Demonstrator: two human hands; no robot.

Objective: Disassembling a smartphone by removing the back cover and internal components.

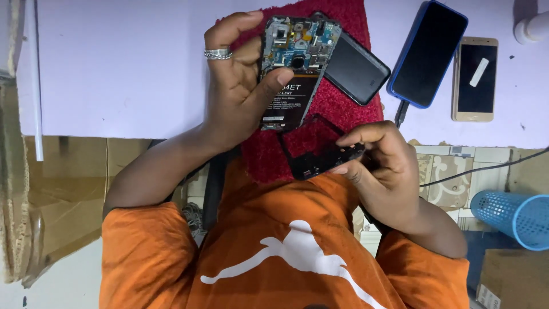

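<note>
The pale tabletop fills the upper part of your view, with a red cloth spread on it under your hands. Below the tabletop's edge, your orange shirt takes up the lower middle, and a blue mesh basket sits low at the right edge of the picture.

Your left hand, a silver ring on one finger, has its grip clenched around an opened phone. The phone's back is off, so its circuit board and black battery face you, and your thumb presses on the middle of it. You hold it up over the red cloth.

Your right hand is grasping a black phone frame by one end, fingers pinched on its edge. It hangs just below the opened phone, near it but not touching.

On the cloth beside the opened phone lies a dark phone. Next to that on the tabletop is a blue-cased phone with a cable plugged in, then a gold phone.
</note>
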